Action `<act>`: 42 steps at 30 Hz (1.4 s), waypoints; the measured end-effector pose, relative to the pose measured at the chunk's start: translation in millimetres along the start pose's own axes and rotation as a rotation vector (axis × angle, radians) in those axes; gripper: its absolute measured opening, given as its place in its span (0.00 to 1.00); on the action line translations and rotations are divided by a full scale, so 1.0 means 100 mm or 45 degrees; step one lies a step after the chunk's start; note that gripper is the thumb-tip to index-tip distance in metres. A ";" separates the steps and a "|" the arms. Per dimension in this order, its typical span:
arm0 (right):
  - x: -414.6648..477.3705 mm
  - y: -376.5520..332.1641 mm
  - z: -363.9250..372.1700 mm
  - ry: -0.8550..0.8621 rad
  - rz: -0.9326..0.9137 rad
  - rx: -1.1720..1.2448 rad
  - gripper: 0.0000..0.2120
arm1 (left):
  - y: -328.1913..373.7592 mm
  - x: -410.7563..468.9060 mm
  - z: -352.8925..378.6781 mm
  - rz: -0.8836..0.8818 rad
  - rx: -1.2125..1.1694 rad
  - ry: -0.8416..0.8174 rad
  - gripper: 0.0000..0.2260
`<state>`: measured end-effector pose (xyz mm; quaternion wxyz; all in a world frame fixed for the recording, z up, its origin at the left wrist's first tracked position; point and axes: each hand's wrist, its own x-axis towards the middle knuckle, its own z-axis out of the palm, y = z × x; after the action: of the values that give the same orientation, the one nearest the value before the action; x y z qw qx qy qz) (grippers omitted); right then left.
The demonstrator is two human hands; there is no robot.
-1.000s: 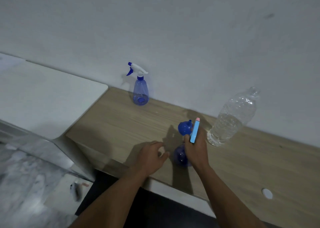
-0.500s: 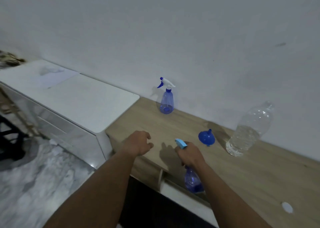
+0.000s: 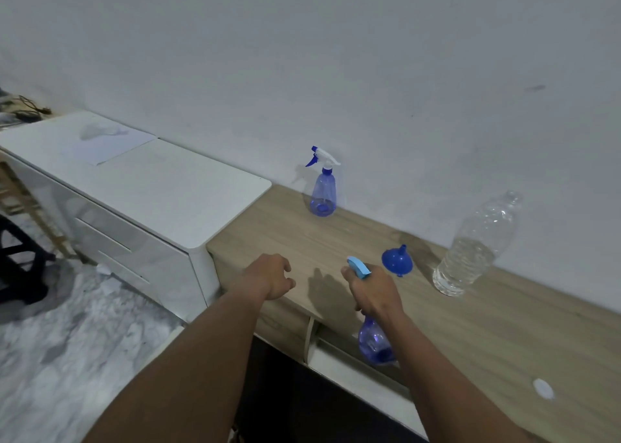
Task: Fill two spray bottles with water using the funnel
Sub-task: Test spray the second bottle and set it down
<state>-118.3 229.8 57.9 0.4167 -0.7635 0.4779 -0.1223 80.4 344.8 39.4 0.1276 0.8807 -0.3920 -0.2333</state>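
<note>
Your right hand has its fingers wrapped around the neck of a blue spray bottle, held off the counter at its front edge. Your left hand hovers with fingers loosely curled, gripping nothing. The funnel lies just beyond your right hand, the second spray bottle by the wall, and the water bottle to the right.
</note>
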 end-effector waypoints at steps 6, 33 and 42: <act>-0.09 0.08 0.02 0.016 0.002 0.076 0.20 | 0.01 -0.05 0.02 0.002 0.006 -0.006 0.22; -0.20 0.05 0.01 0.162 0.088 0.008 0.31 | -0.04 -0.10 0.01 -0.013 -0.037 -0.024 0.20; -0.17 -0.02 0.02 0.124 0.010 0.116 0.34 | -0.06 -0.08 -0.02 -0.020 -0.045 -0.020 0.21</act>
<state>-124.7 245.2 62.0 0.4278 -0.7350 0.4946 -0.1792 80.5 354.8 41.7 0.1384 0.8795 -0.3818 -0.2480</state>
